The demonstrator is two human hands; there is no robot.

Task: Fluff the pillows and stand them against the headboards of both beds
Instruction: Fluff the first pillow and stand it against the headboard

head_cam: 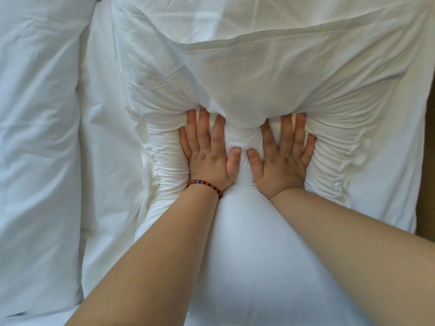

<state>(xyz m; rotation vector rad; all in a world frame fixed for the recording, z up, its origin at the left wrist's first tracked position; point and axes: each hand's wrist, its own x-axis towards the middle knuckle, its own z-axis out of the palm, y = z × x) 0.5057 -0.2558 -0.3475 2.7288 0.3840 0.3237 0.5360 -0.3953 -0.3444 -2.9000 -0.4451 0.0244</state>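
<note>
A large white pillow [270, 74] fills the middle of the head view, lying on the bed. My left hand [207, 149] and my right hand [282, 151] press flat into its centre, side by side, fingers spread and thumbs almost touching. The pillow is dented deep under both palms, and its cover bunches in tight folds on either side of them. A red bead bracelet [204, 185] sits on my left wrist. Neither hand grips the fabric. A second white pillow [35, 114] lies along the left side.
White bed sheet [103, 137] shows between the two pillows. A strip of brown wood [427, 184], probably the headboard or bed frame, runs down the far right edge.
</note>
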